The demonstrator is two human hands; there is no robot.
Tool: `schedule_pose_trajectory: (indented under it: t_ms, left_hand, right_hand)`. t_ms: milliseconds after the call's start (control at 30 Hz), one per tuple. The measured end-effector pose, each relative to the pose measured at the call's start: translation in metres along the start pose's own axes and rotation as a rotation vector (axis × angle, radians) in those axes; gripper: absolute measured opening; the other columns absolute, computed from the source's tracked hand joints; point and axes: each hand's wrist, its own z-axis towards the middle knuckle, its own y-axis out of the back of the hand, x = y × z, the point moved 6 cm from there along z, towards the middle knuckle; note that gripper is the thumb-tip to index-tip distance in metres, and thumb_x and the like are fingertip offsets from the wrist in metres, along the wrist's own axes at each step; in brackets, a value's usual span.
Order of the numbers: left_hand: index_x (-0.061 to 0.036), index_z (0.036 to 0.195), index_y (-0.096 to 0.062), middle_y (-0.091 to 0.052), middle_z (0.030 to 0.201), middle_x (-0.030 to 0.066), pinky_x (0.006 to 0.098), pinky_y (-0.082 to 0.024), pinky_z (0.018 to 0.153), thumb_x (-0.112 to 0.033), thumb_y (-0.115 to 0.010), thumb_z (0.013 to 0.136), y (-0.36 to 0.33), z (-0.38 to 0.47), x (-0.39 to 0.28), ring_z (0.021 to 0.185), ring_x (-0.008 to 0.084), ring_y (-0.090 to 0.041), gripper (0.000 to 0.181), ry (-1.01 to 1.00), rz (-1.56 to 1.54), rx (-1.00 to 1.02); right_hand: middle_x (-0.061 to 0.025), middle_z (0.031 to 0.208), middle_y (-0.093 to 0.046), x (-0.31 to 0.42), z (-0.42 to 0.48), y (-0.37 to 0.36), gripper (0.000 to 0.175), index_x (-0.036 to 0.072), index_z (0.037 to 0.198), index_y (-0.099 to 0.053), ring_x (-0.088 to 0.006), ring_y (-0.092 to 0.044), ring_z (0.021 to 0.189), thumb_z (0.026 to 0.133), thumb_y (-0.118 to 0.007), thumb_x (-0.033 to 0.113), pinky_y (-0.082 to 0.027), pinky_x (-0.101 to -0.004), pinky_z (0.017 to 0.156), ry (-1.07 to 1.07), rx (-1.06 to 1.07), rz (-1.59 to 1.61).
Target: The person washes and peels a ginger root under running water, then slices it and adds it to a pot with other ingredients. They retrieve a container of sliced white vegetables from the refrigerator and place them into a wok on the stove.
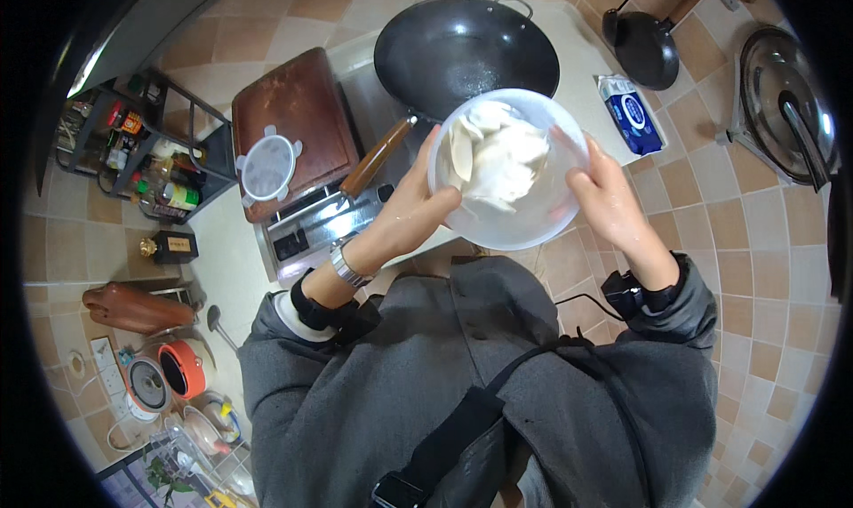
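Between my hands is a translucent white plastic bowl [533, 231], lifted above the near rim of a black wok [460, 48]. My left hand [413, 208] grips the bowl's left side, thumb over the rim. Its right side is held by my right hand [606, 188]. Pale white pieces of food [503, 161], perhaps dumplings, are heaped in the bowl; glare and blur hide their exact kind. The wok sits on the stove, its wooden handle [380, 158] pointing toward the near left. No food shows in the visible part of the wok.
Left of the wok, a wooden cutting board [300, 108] carries a translucent lid [268, 168]. A rack of bottles [153, 155] stands farther left. On the right are a blue wipes packet [630, 115], a hanging ladle [646, 51] and a wall-held glass lid [786, 101].
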Motion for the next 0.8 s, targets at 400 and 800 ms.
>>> schedule_pose_trajectory:
  t_ms: [400,800]
  left_hand:
    - [0.0029,0.142,0.001,-0.015,0.145,0.0224,0.0342,-0.017,0.109,-0.003,-0.045,0.075,-0.011,0.021,0.009,0.135,0.03,-0.017,0.081,-0.225,0.039,-0.11]
    - [0.0012,0.142,0.006,-0.018,0.142,0.0211,0.0313,-0.031,0.1,-0.004,-0.043,0.08,-0.023,0.016,0.044,0.128,0.0269,-0.029,0.079,-0.154,0.096,-0.149]
  right_hand:
    - [-0.0117,0.101,-0.061,0.055,-0.011,0.034,0.029,0.0,0.114,-0.055,-0.0202,-0.061,0.085,0.086,-0.049,0.007,-0.047,-0.0295,0.08,0.37,-0.119,-0.127]
    - [-0.0288,0.121,-0.049,-0.04,0.073,-0.058,0.058,-0.001,0.123,-0.048,-0.0415,-0.047,0.113,0.084,-0.055,0.041,-0.036,-0.0432,0.097,-0.235,0.051,-0.784]
